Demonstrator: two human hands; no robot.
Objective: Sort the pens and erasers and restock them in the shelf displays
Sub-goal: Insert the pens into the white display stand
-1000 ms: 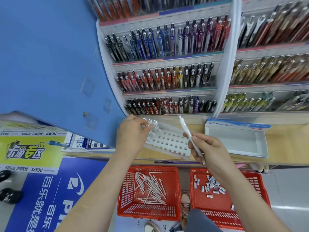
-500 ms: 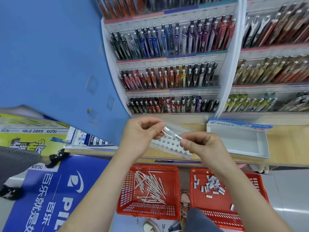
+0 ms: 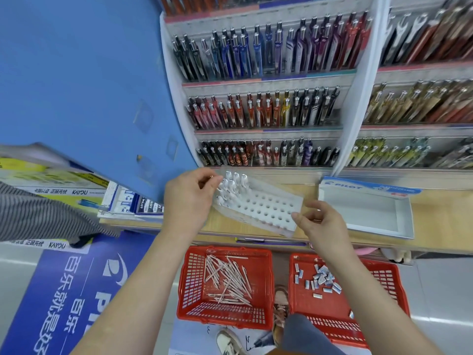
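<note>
A white pen rack (image 3: 266, 208) full of round holes lies tilted on the wooden counter, with a few white pens (image 3: 235, 184) standing in its left end. My left hand (image 3: 189, 201) is at that end, fingertips pinching a white pen among them. My right hand (image 3: 320, 221) hovers at the rack's right corner, fingers loosely curled and holding nothing. Below on the floor, one red basket (image 3: 184, 290) holds several loose white pens (image 3: 225, 280). A second red basket (image 3: 384, 278) holds several small erasers (image 3: 320, 280).
An open white Pilot box (image 3: 363, 208) sits on the counter to the right of the rack. Shelf rows of coloured pens (image 3: 263, 108) rise behind. A blue panel (image 3: 76, 85) stands at left. Another person's striped garment (image 3: 38, 216) shows at the far left. My shoes are between the baskets.
My right hand passed the white pen to my left hand and let go. My left hand carried it to the rack's left end. A striped garment came in from the left.
</note>
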